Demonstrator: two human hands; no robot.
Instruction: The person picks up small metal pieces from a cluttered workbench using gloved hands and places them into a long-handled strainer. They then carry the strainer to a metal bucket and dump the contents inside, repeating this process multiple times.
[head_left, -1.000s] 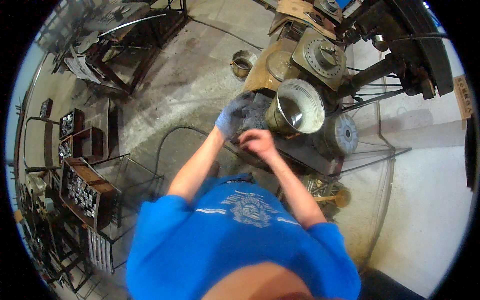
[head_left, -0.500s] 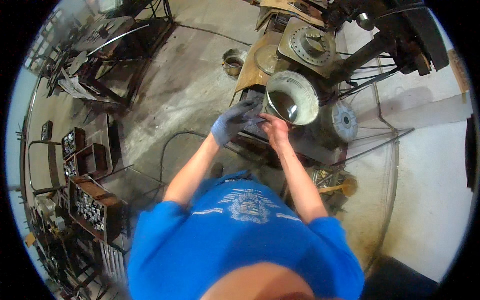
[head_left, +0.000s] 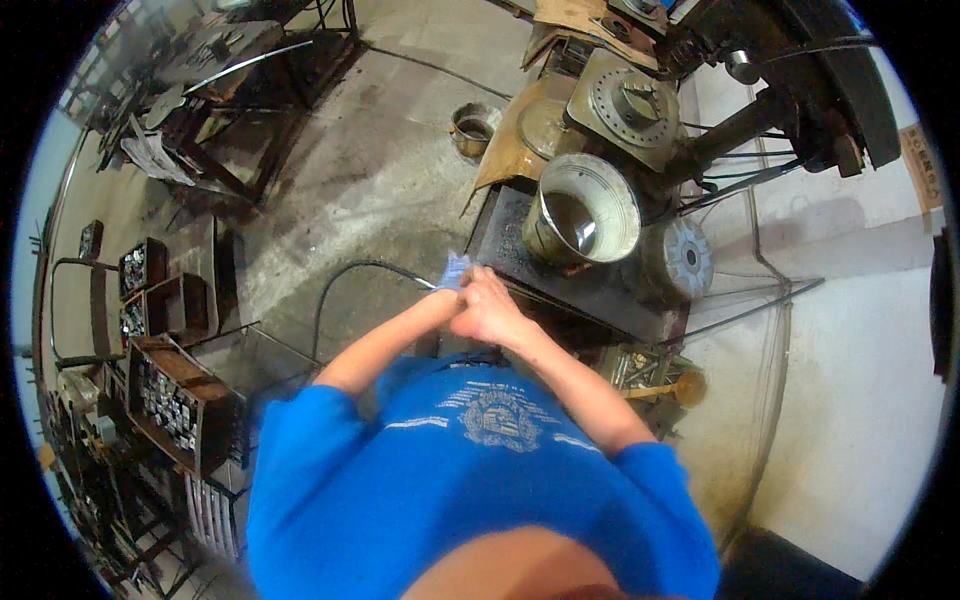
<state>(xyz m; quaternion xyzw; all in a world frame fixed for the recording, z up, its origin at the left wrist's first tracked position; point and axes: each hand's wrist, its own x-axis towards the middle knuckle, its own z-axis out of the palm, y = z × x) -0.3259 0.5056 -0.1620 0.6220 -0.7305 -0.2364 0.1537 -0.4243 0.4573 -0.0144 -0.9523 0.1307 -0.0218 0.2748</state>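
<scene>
My two hands are together in front of my waist, near the front edge of the dark metal bench. On my left hand a patch of blue glove shows; the rest of it, fingers included, is behind my right hand. My bare right hand lies across the left one, its fingers bent and closed at the glove. Beyond them a metal bucket stands tilted on the bench, some dark liquid or shiny matter inside.
Behind the bucket is a drilling machine with a round, holed plate. A smaller pot stands on the floor. Boxes of metal parts are at the left. A black hose curves over the floor. A wall bounds the right.
Both hands have drawn back from the bucket toward my waist. My right hand has gone from beside the gloved fingers to lying over the left hand.
</scene>
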